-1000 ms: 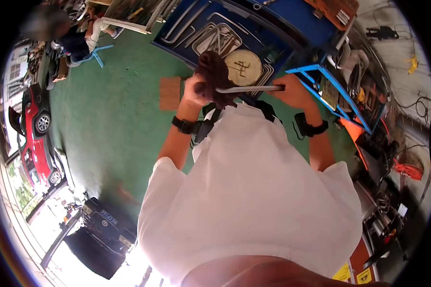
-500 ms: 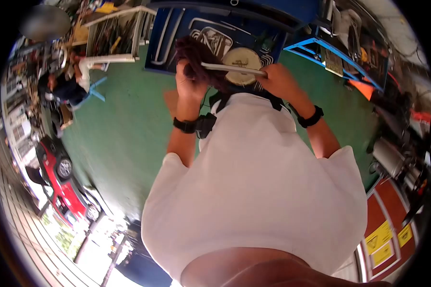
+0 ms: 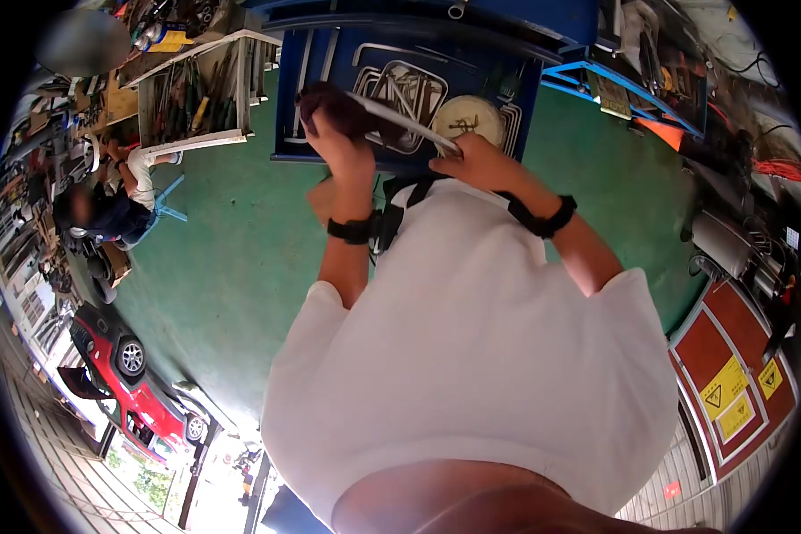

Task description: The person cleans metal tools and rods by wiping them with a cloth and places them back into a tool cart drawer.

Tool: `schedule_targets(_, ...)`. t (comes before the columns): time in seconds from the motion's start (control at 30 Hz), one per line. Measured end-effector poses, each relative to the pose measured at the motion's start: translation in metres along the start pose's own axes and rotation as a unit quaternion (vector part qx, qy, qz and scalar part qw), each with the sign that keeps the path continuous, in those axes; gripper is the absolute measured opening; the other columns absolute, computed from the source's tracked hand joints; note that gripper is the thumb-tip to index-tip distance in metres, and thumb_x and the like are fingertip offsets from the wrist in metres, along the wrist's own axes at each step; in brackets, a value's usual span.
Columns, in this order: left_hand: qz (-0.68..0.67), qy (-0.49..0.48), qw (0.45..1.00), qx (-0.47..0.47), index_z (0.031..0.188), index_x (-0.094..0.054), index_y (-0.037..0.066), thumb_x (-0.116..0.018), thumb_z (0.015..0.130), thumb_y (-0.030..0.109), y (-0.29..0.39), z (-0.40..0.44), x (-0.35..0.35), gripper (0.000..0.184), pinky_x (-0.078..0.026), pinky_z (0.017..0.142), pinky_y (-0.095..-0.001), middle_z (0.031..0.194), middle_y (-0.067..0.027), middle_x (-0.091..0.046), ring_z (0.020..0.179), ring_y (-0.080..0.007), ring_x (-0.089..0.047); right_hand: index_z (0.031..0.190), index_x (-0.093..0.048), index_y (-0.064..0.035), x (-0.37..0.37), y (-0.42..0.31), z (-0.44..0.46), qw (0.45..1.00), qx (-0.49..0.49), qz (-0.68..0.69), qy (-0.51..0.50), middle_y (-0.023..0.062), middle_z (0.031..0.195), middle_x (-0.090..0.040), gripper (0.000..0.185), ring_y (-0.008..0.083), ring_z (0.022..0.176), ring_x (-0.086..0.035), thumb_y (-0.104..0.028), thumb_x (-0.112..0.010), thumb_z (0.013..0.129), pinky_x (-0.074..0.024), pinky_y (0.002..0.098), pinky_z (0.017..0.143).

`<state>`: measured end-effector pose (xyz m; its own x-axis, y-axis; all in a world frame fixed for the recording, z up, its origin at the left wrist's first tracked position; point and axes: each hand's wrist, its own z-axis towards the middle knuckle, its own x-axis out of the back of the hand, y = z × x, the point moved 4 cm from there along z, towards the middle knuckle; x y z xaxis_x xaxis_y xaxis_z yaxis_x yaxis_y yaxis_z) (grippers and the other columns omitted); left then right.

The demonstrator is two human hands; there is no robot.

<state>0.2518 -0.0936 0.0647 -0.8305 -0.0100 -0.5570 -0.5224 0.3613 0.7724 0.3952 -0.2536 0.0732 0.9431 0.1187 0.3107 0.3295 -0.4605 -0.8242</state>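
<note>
My left hand (image 3: pixel 340 149) is closed around a dark maroon cloth (image 3: pixel 331 109), bunched over the left end of a long, slim grey metal bar (image 3: pixel 408 121). The bar's far right end is in my right hand (image 3: pixel 479 163), fingers closed on it. It slants down from left to right above an open blue drawer (image 3: pixel 298 158). The covered end is hidden, so its exact kind is unclear. Below lie a metal tray (image 3: pixel 408 84) of bent L-shaped rods and a round cream-coloured container (image 3: pixel 465 123) with small pieces on top.
A tool box (image 3: pixel 240 89) with many handles stands left of the drawer. A person (image 3: pixel 107 209) sits farther left by a blue stool (image 3: pixel 169 200). A blue-framed rack (image 3: pixel 587 76) is on the right. A red car (image 3: pixel 129 383) stands behind left on the green floor (image 3: pixel 231 214).
The bar has tilted, its right end dropping towards me. My right hand has moved slightly left and down, while the cloth has shifted left along with my left hand.
</note>
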Motion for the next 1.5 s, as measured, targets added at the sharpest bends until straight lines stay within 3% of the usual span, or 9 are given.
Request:
schedule_targets(0.2, 0.288, -0.068, 0.913, -0.281, 0.116, -0.050, 0.003, -0.073, 0.075, 0.001, 0.051, 0.010, 0.003, 0.047, -0.049, 0.089, -0.0318, 0.108, -0.0147, -0.058, 0.100, -0.0165, -0.058, 0.080, -0.062, -0.0040, -0.035, 0.005, 0.020, 0.886, -0.166, 0.354, -0.247, -0.0068, 0.055, -0.036, 0.033, 0.0085, 0.045, -0.036, -0.036, -0.069, 0.087, -0.0245, 0.0240, 0.041)
schedule_targets(0.3, 0.458, -0.190, 0.799, -0.341, 0.115, -0.053, 0.004, -0.077, 0.069, 0.005, 0.076, 0.015, 0.001, 0.052, -0.050, 0.083, -0.0287, 0.100, -0.0083, -0.064, 0.087, -0.0158, -0.063, 0.080, -0.064, 0.0021, -0.031, 0.003, 0.035, 0.969, -0.121, 0.165, -0.137, 0.0020, 0.054, -0.049, 0.038, 0.0154, 0.047, -0.047, -0.035, -0.068, 0.087, -0.0356, 0.0301, 0.043)
schedule_targets(0.43, 0.486, -0.288, 0.810, -0.159, 0.112, -0.056, 0.003, -0.075, 0.067, 0.002, 0.090, 0.027, 0.009, 0.049, -0.052, 0.079, -0.0291, 0.095, -0.0082, -0.067, 0.083, -0.0161, -0.064, 0.078, -0.062, 0.0114, -0.011, -0.007, 0.038, 0.997, -0.068, -0.035, -0.006, 0.0285, 0.074, -0.064, 0.043, 0.0370, 0.068, -0.066, -0.031, -0.064, 0.086, -0.0497, 0.0433, 0.064)
schedule_targets(0.6, 0.411, -0.455, 0.790, 0.024, 0.114, -0.056, 0.001, -0.069, 0.066, 0.000, 0.090, 0.030, 0.022, 0.050, -0.052, 0.077, -0.0302, 0.094, -0.0089, -0.067, 0.083, -0.0197, -0.065, 0.078, -0.064, 0.0069, 0.010, -0.007, 0.034, 0.988, -0.008, -0.152, 0.001, 0.0247, 0.069, -0.063, 0.037, 0.0386, 0.065, -0.063, -0.030, -0.064, 0.086, -0.0489, 0.0445, 0.062)
schedule_targets(0.67, 0.193, -0.448, 0.808, 0.331, 0.114, -0.056, -0.003, -0.065, 0.064, 0.000, 0.077, 0.016, 0.027, 0.051, -0.051, 0.077, -0.0294, 0.095, -0.0107, -0.065, 0.083, -0.0208, -0.064, 0.079, -0.065, 0.0056, 0.015, -0.006, 0.031, 0.986, -0.011, -0.160, -0.033, 0.0234, 0.068, -0.062, 0.035, 0.0391, 0.064, -0.062, -0.029, -0.063, 0.086, -0.0488, 0.0450, 0.061)
schedule_targets(0.73, 0.147, -0.430, 0.835, 0.311, 0.113, -0.054, -0.008, -0.063, 0.061, 0.003, 0.070, 0.005, 0.029, 0.055, -0.048, 0.081, -0.0287, 0.097, -0.0125, -0.062, 0.087, -0.0218, -0.063, 0.079, -0.068, -0.0003, 0.013, 0.004, 0.036, 0.977, 0.037, -0.185, -0.100, 0.0190, 0.065, -0.061, 0.028, 0.0387, 0.064, -0.061, -0.028, -0.064, 0.085, -0.0486, 0.0448, 0.060)
schedule_targets(0.8, 0.063, -0.430, 0.727, 0.531, 0.112, -0.055, -0.008, -0.064, 0.058, 0.006, 0.063, -0.014, 0.028, 0.057, -0.047, 0.084, -0.0282, 0.099, -0.0125, -0.062, 0.092, -0.0211, -0.061, 0.075, -0.068, -0.0039, 0.019, 0.004, 0.044, 0.965, 0.097, -0.236, -0.055, 0.0166, 0.063, -0.060, 0.026, 0.0370, 0.062, -0.060, -0.028, -0.064, 0.085, -0.0474, 0.0441, 0.058)
schedule_targets(1.2, 0.372, -0.633, 0.620, 0.275, 0.115, -0.059, 0.002, -0.069, 0.065, 0.008, 0.026, -0.018, 0.013, 0.051, -0.044, 0.091, -0.0300, 0.105, -0.0090, -0.064, 0.098, -0.0166, -0.058, 0.055, -0.055, -0.0102, 0.079, -0.045, 0.048, 0.790, 0.288, -0.514, 0.168, 0.0056, 0.048, -0.050, 0.035, 0.0280, 0.046, -0.054, -0.022, -0.063, 0.086, -0.0413, 0.0382, 0.050)
schedule_targets(1.5, 0.104, -0.248, 0.939, 0.213, 0.110, -0.057, 0.004, -0.058, 0.081, -0.001, 0.004, 0.039, 0.029, 0.029, -0.050, 0.077, -0.0283, 0.097, -0.0041, -0.062, 0.087, -0.0151, -0.060, 0.059, -0.054, -0.0133, 0.093, -0.050, 0.010, 0.767, 0.209, -0.480, 0.370, 0.0036, 0.045, -0.047, 0.031, 0.0220, 0.038, -0.048, -0.022, -0.069, 0.085, -0.0359, 0.0350, 0.039)
